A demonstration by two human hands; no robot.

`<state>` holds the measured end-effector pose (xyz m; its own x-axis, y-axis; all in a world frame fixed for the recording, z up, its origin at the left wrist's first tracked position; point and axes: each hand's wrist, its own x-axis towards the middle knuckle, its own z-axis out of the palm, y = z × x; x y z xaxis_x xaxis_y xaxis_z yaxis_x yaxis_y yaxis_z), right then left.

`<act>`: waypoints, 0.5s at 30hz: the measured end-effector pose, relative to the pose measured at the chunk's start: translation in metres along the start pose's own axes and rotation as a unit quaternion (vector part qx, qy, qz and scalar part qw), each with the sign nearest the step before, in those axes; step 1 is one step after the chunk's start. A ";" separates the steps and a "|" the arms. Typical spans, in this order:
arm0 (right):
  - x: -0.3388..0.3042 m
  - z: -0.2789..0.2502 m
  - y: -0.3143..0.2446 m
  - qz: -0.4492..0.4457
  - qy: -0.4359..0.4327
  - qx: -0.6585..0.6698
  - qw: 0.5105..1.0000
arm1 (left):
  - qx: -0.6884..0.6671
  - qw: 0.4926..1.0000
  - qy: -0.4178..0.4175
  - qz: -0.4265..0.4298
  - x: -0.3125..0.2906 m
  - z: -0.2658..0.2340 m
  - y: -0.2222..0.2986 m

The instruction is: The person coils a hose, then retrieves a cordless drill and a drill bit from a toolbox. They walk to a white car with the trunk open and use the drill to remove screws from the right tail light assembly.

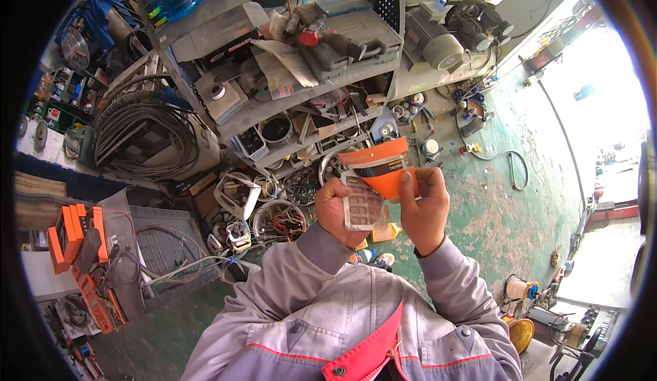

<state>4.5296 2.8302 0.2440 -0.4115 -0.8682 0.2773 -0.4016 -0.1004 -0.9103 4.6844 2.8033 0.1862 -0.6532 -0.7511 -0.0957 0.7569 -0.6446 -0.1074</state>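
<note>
Both hands are raised in front of my chest, holding a small package. My left hand (337, 210) grips a clear plastic blister tray (363, 206) by its left side. My right hand (426, 206) pinches the orange card backing (383, 165) that bends up and away from the clear tray. The two parts are partly separated at the top. What sits inside the blister is too small to make out. My grey jacket sleeves with a red collar edge fill the lower part of the view.
A cluttered metal shelf unit (301, 94) stands ahead with grey tool cases, parts and cables. Coiled hoses (137, 131) lie at left, orange tools (75, 237) at lower left. A compressor (445, 39) and a hose (510, 165) sit on the green floor.
</note>
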 end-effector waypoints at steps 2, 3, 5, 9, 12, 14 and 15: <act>0.004 -0.003 -0.008 -0.130 0.031 -0.118 0.984 | 0.003 1.000 0.016 0.013 0.000 -0.004 0.002; 0.006 -0.006 -0.013 -0.216 0.054 -0.179 0.958 | 0.004 1.000 -0.003 0.010 0.001 -0.007 0.003; 0.008 -0.010 -0.021 -0.299 0.019 -0.245 0.922 | -0.001 0.999 -0.033 0.004 0.001 -0.011 0.004; -0.005 -0.009 -0.033 -0.231 -0.136 -0.241 0.933 | -0.021 0.995 -0.095 0.010 0.005 -0.010 0.000; -0.015 -0.003 -0.037 -0.113 -0.188 -0.161 0.962 | 0.087 0.995 0.015 0.050 0.002 -0.003 0.000; -0.015 0.000 -0.039 -0.159 -0.188 -0.173 0.954 | 0.088 0.994 -0.010 0.059 0.000 0.001 0.001; -0.014 0.001 -0.040 -0.175 -0.190 -0.180 0.949 | 0.077 0.995 0.000 0.059 -0.002 0.002 0.000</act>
<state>4.5523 2.8459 0.2757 0.0954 -0.9321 0.3495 -0.7411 -0.3009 -0.6002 4.6859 2.8046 0.1883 -0.5598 -0.8228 -0.0981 0.8222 -0.5662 0.0576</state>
